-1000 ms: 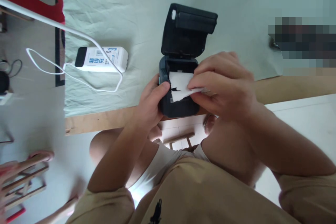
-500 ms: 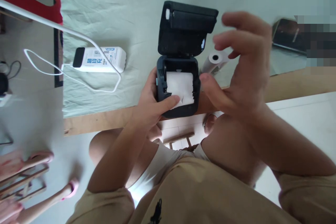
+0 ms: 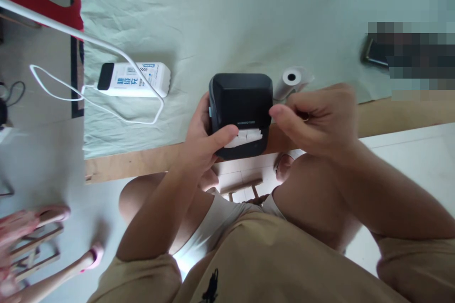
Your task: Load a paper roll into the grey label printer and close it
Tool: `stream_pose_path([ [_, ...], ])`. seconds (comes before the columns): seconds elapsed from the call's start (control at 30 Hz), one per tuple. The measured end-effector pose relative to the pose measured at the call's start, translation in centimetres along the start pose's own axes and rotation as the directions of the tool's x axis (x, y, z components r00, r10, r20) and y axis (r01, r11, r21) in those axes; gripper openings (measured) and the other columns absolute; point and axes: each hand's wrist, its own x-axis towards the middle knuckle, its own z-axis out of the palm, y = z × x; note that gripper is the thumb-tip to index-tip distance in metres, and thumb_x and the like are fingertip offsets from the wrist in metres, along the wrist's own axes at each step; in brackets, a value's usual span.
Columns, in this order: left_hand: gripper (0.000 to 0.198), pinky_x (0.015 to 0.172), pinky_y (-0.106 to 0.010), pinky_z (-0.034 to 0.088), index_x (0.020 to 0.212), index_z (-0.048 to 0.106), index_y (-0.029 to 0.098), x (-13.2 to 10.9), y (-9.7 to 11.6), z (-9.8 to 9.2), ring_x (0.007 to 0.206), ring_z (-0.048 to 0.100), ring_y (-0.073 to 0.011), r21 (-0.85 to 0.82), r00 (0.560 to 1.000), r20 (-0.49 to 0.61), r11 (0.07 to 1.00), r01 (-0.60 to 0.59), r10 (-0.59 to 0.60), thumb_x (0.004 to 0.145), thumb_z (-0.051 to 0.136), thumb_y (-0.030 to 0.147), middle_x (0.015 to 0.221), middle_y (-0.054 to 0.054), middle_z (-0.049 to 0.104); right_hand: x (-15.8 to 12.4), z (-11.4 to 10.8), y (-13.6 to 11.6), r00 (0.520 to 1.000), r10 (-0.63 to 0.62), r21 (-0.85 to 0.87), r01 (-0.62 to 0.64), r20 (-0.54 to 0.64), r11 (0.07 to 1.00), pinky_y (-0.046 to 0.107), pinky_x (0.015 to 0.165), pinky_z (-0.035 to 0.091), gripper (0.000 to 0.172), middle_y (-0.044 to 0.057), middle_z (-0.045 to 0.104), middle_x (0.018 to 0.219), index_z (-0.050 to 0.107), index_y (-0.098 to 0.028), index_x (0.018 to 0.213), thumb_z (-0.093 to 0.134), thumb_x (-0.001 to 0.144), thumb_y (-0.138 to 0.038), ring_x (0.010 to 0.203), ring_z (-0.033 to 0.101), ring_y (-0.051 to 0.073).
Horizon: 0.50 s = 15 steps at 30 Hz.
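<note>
My left hand (image 3: 204,135) grips a small dark portable label printer (image 3: 241,99) from its left side, above the table's front edge. Its lid is down. A strip of white paper (image 3: 249,137) with a ragged edge sticks out below the lid, and my left thumb presses on it. Just right of the printer is my right hand (image 3: 320,120), fingers curled in and thumb tip close to the printer's side. Whether that thumb touches the printer I cannot tell. Behind the right hand a white paper roll (image 3: 289,83) stands on the cloth, its loose end trailing right.
A white power bank (image 3: 137,79) with a white cable (image 3: 106,47) lies on the left of the green tablecloth (image 3: 199,9). A dark phone (image 3: 377,53), partly blurred out, is at the right. Another person's leg (image 3: 67,270) shows at lower left. A wooden edge (image 3: 142,163) runs along the front.
The printer's lid has swung down from upright and now covers the paper compartment. My right hand has come down and its spread fingers have curled in. My left hand keeps its hold.
</note>
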Motion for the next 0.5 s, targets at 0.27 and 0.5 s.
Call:
stream_pose_path([
  [0.27,0.038,0.057,-0.022,0.062,0.104,0.069,0.022,-0.2,0.2,0.0,0.08,0.08,-0.0216,-0.046,1.0,-0.009,0.999,0.024,-0.024,0.078,0.088,0.043,0.081,0.0,0.074,0.3,1.1,0.6,0.882,0.348,-0.098,-0.335,0.317,0.937,0.029,0.05,0.02,0.073,-0.004,0.026,0.042,0.033,-0.016,0.045,0.063,0.095,-0.06,0.047,0.022,0.004],
  [0.5,0.036,0.108,-0.042,0.062,0.103,0.075,0.021,0.0,0.2,0.6,0.131,0.07,-0.0323,-0.134,0.998,-0.069,0.991,-0.002,-0.007,0.089,0.076,0.054,0.103,-0.005,0.082,0.5,1.9,0.4,0.838,0.436,-0.112,-0.423,0.329,0.899,0.029,0.056,0.021,0.07,-0.001,0.037,0.045,0.043,-0.014,0.045,0.06,0.1,-0.054,0.049,0.033,0.005],
])
